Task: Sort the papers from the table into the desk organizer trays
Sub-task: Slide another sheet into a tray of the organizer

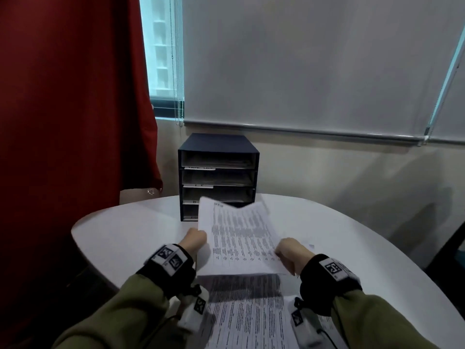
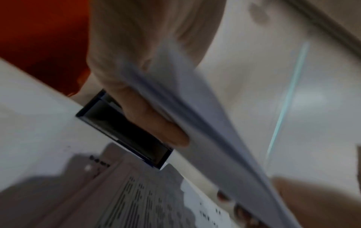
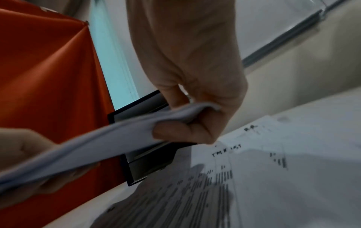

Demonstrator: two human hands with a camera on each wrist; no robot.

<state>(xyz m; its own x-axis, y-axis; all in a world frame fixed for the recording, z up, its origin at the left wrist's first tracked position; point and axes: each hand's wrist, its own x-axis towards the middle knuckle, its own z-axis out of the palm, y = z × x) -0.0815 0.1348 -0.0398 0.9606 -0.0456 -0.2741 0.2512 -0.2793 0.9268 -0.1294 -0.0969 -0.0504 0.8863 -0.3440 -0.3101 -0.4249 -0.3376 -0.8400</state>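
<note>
Printed sheet (image 1: 239,235) is up off the counter (image 1: 130,227), just in front of the organizer (image 1: 219,177); your left hand (image 1: 193,241) and right hand (image 1: 289,250) both pinch its side edges, remaining stack (image 1: 249,313) underneath.

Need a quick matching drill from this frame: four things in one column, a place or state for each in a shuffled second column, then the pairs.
Things
1. held sheet
2. desk organizer
3. paper stack
4. red curtain

Places or states
A. lying flat on the table's near edge
B. hanging at the left
C. gripped by the left hand and the right hand
D. standing at the table's far edge

Pairs: 1-C, 2-D, 3-A, 4-B
</note>
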